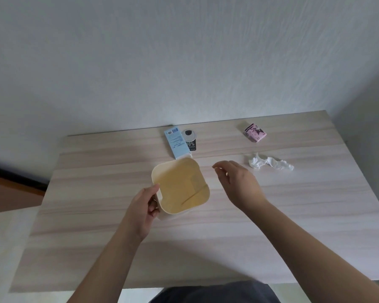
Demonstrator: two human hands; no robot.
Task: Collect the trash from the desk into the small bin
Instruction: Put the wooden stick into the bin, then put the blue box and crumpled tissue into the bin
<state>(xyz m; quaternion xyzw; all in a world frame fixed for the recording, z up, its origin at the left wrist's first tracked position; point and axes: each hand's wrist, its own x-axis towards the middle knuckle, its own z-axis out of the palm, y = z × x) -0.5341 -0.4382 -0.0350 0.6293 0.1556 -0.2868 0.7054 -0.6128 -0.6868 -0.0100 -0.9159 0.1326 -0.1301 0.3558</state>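
Note:
A small cream-yellow bin (pixel 197 169) stands on the wooden desk (pixel 293 215), with a thin stick-like strip lying inside it. My left hand (pixel 143 206) grips the bin's near-left rim. Just right of the bin hovers my right hand (pixel 236 182), fingers loosely curled and holding nothing. A crumpled white tissue (pixel 269 161) lies to the right of that hand. Behind the bin, a light blue box (pixel 176 142) lies flat beside a black card (pixel 191 145). At the back right sits a pink tissue packet (pixel 254 133).
A round grey cable grommet (pixel 189 134) is set into the desk near the back edge, by the white wall. The desk's left edge drops to a pale floor and a dark skirting strip.

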